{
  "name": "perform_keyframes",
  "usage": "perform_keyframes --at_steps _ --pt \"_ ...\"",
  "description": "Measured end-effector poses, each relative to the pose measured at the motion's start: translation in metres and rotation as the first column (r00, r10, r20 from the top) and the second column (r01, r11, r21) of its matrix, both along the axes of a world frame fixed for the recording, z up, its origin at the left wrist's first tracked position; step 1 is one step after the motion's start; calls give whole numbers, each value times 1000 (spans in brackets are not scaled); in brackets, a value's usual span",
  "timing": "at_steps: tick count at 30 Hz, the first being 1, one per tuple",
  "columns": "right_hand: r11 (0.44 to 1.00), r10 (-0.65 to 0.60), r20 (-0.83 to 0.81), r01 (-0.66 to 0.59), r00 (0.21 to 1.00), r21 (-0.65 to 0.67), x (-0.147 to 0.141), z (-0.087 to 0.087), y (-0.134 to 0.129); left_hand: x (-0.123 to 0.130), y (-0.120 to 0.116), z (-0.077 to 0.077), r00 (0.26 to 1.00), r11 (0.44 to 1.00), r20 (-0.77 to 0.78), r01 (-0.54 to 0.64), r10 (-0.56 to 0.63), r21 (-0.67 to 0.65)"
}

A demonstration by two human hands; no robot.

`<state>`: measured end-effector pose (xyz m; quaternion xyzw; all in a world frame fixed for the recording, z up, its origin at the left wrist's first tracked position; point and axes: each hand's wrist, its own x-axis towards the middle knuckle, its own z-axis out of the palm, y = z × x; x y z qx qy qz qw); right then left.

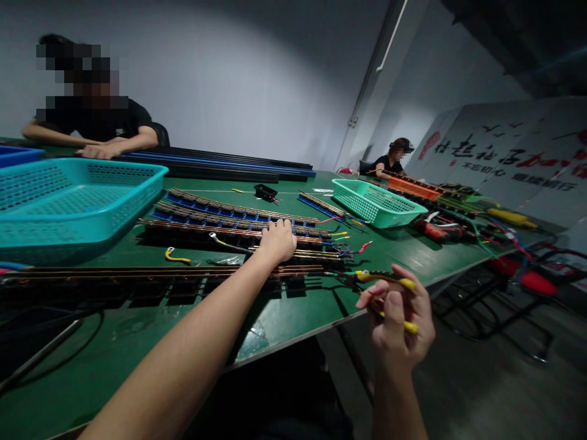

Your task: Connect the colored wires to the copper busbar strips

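Observation:
My left hand (pixel 278 240) reaches across the table with its fingers curled over a strip of copper rods on blue and black holders (pixel 238 229); its fingertips are partly hidden. My right hand (pixel 406 321), near the table's front edge, is wrapped round pliers with yellow-and-black handles (pixel 387 278). The handles are spread apart, and the dark jaws point left at the wire ends of the nearest copper-rod strip (pixel 174 274). Between the strips lie a short yellow wire with a ring terminal (pixel 177 256) and another wire with a metal lug (pixel 215 238).
A turquoise basket (pixel 87 223) stands at left, and a green basket (pixel 378 205) at back right. Long dark rails (pixel 220 164) lie along the far edge. A small black tray (pixel 266 192) sits mid-table. One person (pixel 105 122) sits opposite; another (pixel 392 162) works farther right.

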<state>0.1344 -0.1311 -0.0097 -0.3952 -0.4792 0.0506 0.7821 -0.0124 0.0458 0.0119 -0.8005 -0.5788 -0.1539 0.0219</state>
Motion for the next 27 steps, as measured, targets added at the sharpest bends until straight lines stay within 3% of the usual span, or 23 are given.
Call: perform_keyframes --at_steps 9,14,18,21,24,27 --pt "997 68 -5 -68 998 -42 0 -8 8 0 -1 0 1000 1000 -10 0 0 9" --pt "993 98 200 -81 975 -90 12 -14 4 0 -1 0 1000 1000 -15 7 -7 13" --pt "995 68 481 -21 874 -102 22 -9 -2 1 0 -1 1000 1000 -16 5 -4 15" --pt "992 123 649 -75 751 -101 21 4 -5 0 0 -2 1000 1000 -14 5 -5 16" --pt "982 187 716 -140 672 -125 17 15 -5 -1 1 -2 1000 1000 -14 3 -3 13" --pt "978 205 726 -156 656 -135 15 17 -5 -1 1 -1 1000 1000 -11 5 -5 12"
